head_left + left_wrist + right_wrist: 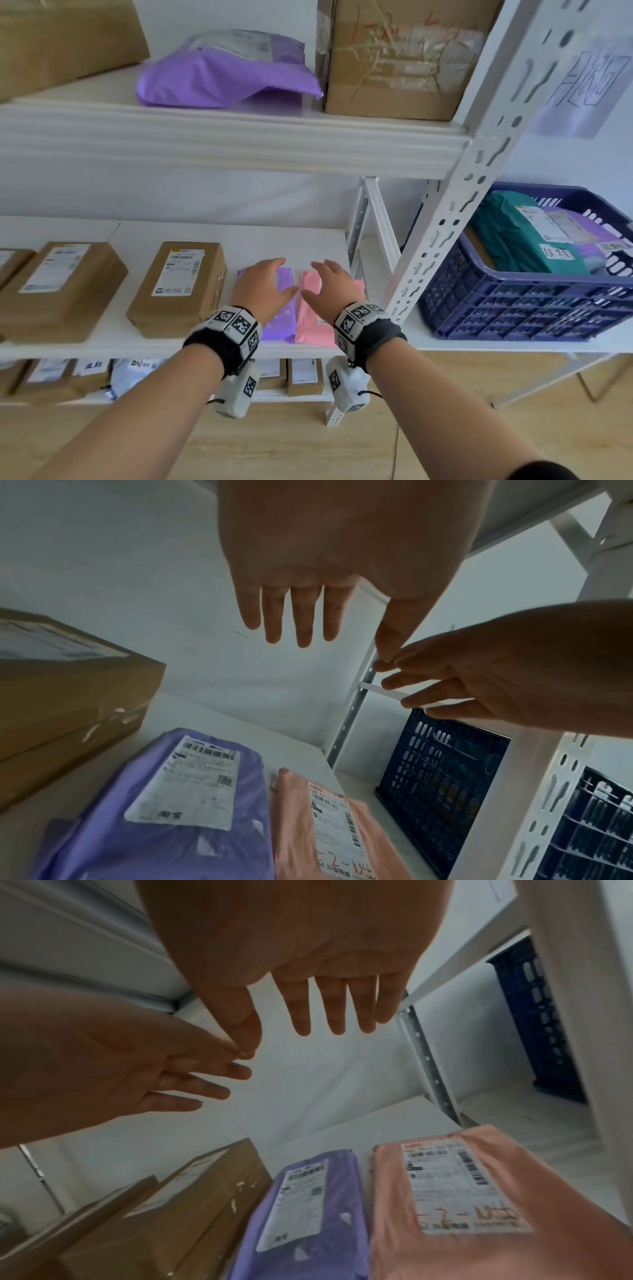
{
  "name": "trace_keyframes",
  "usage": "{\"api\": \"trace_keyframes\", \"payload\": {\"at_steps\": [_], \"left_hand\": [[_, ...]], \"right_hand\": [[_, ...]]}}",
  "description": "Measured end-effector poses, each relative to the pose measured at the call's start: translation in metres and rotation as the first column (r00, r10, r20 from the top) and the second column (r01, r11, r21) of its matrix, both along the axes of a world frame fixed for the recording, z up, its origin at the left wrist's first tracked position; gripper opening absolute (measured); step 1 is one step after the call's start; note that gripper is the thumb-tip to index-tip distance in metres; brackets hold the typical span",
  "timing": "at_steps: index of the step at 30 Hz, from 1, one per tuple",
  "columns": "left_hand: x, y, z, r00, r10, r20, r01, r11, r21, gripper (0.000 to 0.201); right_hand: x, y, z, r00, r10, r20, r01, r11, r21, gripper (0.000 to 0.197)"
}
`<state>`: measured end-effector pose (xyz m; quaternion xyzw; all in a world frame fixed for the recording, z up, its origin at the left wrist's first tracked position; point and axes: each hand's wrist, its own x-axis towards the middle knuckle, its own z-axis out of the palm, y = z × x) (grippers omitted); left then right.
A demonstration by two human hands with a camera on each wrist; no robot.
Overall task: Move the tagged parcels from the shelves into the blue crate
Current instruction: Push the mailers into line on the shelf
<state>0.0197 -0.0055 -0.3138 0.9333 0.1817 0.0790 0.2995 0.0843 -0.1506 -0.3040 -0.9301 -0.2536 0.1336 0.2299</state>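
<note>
A purple mailer (284,318) (164,813) (308,1213) and a pink mailer (311,318) (329,829) (472,1199) lie side by side on the middle shelf (113,332), each with a white label. My left hand (263,291) (301,610) hovers flat over the purple one, fingers straight, holding nothing. My right hand (330,291) (335,1007) hovers above the pink one, fingers spread and empty. The two thumbs nearly meet. The blue crate (513,308) (441,772) (537,1020) stands to the right beyond the upright, with a teal parcel (524,240) and a purple one inside.
Two brown boxes (178,287) (58,287) sit left of the mailers. The upper shelf carries a purple bag (222,75) and a large carton (397,58). A white perforated upright (455,212) stands between shelf and crate. More parcels fill the bottom shelf (305,375).
</note>
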Motion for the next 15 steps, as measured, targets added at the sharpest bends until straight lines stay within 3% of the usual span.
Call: {"api": "trace_keyframes", "payload": {"at_steps": [7, 15], "left_hand": [[-0.033, 0.02, 0.002, 0.999, 0.048, 0.001, -0.048, 0.991, 0.126, 0.064], [-0.086, 0.063, 0.017, 0.986, 0.165, -0.007, -0.163, 0.981, 0.102, 0.062]], "right_hand": [[-0.024, 0.021, 0.017, 0.995, 0.082, 0.055, -0.082, 0.997, -0.011, 0.068], [-0.057, 0.063, 0.032, 0.983, 0.158, 0.089, -0.156, 0.987, -0.031, 0.069]]}}
